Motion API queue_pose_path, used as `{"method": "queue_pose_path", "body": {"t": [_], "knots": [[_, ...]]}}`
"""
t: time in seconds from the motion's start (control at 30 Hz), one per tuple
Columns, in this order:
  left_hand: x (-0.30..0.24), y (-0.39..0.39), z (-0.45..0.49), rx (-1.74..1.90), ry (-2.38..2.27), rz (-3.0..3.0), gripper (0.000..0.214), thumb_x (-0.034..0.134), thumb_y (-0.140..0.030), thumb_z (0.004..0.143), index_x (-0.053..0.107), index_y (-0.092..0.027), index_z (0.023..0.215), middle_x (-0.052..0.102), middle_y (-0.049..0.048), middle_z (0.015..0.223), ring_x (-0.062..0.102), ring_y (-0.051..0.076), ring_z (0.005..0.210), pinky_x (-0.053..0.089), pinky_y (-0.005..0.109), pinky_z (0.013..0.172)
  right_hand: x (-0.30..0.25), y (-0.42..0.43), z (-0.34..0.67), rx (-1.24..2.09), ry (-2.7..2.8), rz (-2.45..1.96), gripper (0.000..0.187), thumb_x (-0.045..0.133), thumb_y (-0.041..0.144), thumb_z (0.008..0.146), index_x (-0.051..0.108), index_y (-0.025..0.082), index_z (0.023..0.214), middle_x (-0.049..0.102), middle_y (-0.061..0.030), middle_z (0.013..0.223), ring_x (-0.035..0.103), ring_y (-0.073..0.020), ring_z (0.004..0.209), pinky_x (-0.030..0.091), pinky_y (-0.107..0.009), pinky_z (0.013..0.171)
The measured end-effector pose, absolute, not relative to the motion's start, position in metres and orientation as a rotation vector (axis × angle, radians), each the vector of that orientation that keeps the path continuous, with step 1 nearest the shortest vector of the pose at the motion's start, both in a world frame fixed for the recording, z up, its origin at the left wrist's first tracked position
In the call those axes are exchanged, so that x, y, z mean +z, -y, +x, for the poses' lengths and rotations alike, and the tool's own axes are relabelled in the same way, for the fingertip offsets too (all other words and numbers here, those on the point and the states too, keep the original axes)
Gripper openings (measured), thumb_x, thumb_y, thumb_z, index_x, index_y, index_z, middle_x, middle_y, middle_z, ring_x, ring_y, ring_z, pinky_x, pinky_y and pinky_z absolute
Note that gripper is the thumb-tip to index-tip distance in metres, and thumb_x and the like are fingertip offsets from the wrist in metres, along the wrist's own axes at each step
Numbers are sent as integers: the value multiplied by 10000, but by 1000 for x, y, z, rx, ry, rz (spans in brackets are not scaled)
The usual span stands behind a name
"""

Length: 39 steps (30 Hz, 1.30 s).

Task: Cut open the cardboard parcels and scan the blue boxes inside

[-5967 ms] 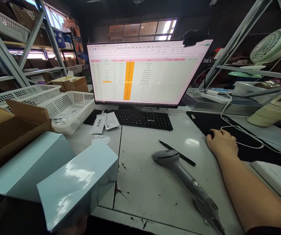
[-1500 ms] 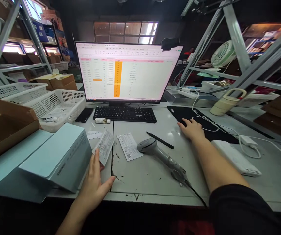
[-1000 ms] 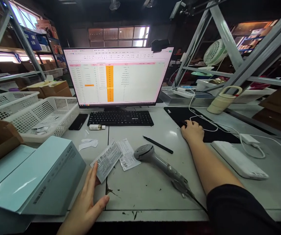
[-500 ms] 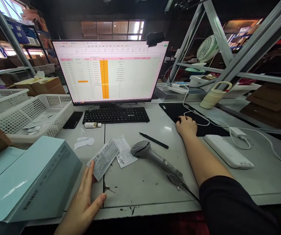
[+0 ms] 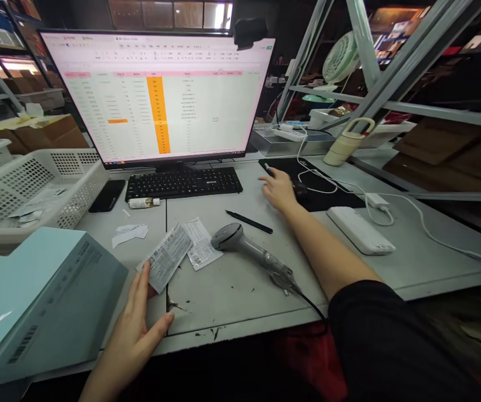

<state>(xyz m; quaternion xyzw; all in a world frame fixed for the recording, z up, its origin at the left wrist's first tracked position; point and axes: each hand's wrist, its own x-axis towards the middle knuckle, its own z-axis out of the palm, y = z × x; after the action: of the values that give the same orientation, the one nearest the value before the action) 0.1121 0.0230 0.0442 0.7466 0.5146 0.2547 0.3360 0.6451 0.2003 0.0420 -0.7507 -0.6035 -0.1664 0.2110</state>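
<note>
Left hand (image 5: 137,324), fingers flat, touches the label slip (image 5: 165,265) (long axis running far-right); right hand (image 5: 280,190) spread, empty.

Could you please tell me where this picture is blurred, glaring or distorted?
Head view: the right hand is blurred; the monitor glares almost white against dark surroundings; the shelf posts splay from the wide lens; the left hand and paper slip are sharp.

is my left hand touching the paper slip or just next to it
Touching. In the head view the left hand lies open, and its fingertips overlap the near corner of the slip.
</note>
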Motion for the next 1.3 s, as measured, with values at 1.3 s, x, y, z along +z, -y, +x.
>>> {"method": "queue_pose_path", "body": {"t": [1.3], "knots": [[33, -30, 121, 619, -1322, 2212, 700, 593, -442, 1052, 342, -349, 1698, 16, 60, 1830, 94, 422, 1678, 252, 692, 1302, 32, -161, 701, -317, 1265, -2495, 642, 468, 486, 990, 621, 141, 1510, 488, -263, 1603, 541, -473, 1335, 478, -608, 1055]]}}
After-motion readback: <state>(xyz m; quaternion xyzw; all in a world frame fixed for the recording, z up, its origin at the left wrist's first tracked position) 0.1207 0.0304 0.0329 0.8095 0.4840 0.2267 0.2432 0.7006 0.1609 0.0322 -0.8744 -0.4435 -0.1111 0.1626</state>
